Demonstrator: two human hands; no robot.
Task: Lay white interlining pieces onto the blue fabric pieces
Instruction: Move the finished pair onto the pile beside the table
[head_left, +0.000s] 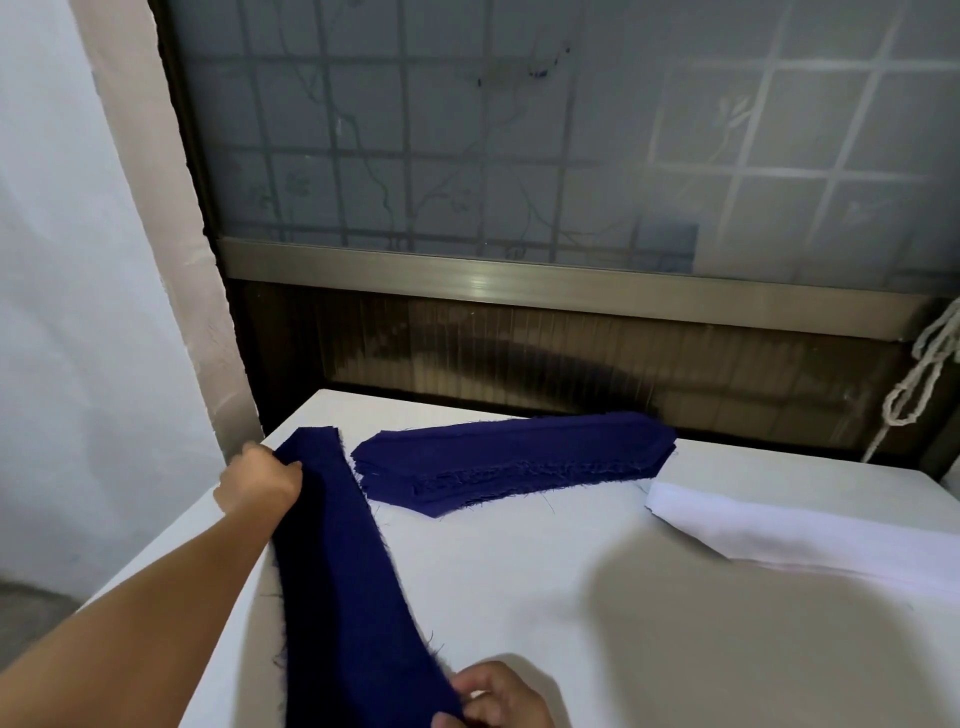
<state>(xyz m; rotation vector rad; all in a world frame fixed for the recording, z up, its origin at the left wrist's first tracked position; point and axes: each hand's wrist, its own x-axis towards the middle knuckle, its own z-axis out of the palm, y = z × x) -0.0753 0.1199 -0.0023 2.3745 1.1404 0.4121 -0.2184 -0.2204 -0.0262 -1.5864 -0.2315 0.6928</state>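
A long blue strip (343, 571) is stretched between the two hands over the left part of the white worktop (571, 597). The left hand (260, 480), reaching out on a bare forearm from the lower left, has its fingers curled round the strip's far end near the worktop's back left corner. The right hand (498, 699), at the bottom edge of the view, pinches the near end, its fingertips closed on the cloth's frayed edge. The strip runs from the far hand down and slightly rightward to the near one; whether it lies flat on the worktop or hangs just above it along its length cannot be told. Just right of the far end, apart from the strip by a narrow gap of bare worktop, lies a blue stack (514, 460) of like-shaped pieces with pointed ends, set along the back edge with loose threads at its near side. Further right, well apart from both hands, the white interlining (810, 538) lies flat, running off the right edge of the view. Behind the worktop stands a frosted window (467, 156) with a grid pattern, and a pale cord (919, 374) hangs at its right.
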